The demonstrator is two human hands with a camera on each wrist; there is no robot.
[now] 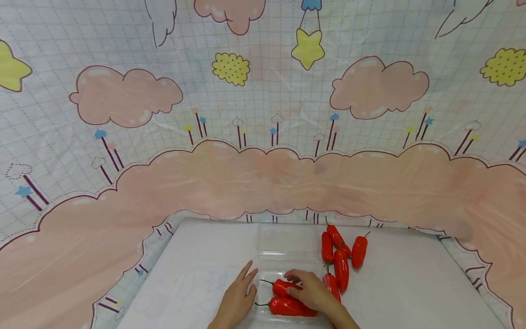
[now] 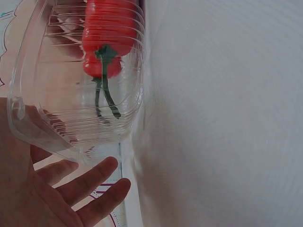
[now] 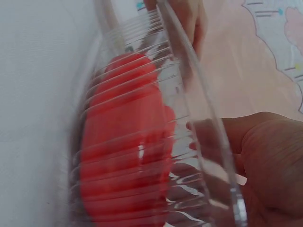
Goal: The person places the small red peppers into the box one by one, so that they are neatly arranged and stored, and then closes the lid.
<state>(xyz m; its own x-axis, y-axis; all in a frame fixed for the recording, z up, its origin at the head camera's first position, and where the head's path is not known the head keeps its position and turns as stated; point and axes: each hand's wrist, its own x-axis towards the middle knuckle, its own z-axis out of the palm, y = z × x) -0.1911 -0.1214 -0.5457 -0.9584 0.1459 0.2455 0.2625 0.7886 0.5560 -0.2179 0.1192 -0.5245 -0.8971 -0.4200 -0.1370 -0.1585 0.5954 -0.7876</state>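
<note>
A clear plastic clamshell box [image 1: 260, 274] stands on the white table with two red chili peppers lying in its base, green stems to the left. The nearer pepper [image 1: 291, 308] lies along the front wall. Over the farther pepper [image 1: 280, 288] bends my right hand [image 1: 311, 291], thumb and fingers gripping its body. Through the ribbed wall in the right wrist view, red pepper [image 3: 123, 123] shows blurred. My left hand [image 1: 237, 296] is at the box's left side, fingers spread and loosely extended, holding nothing; the left wrist view shows these fingers [image 2: 90, 182] beside the box's end.
To the right of the box lie several loose red peppers [image 1: 341, 269], one apart from the others [image 1: 359, 252]. The box's lid [image 1: 289, 241] is folded back toward the far table edge. A patterned cloth [image 1: 263, 183] hangs behind the white table [image 1: 411, 283].
</note>
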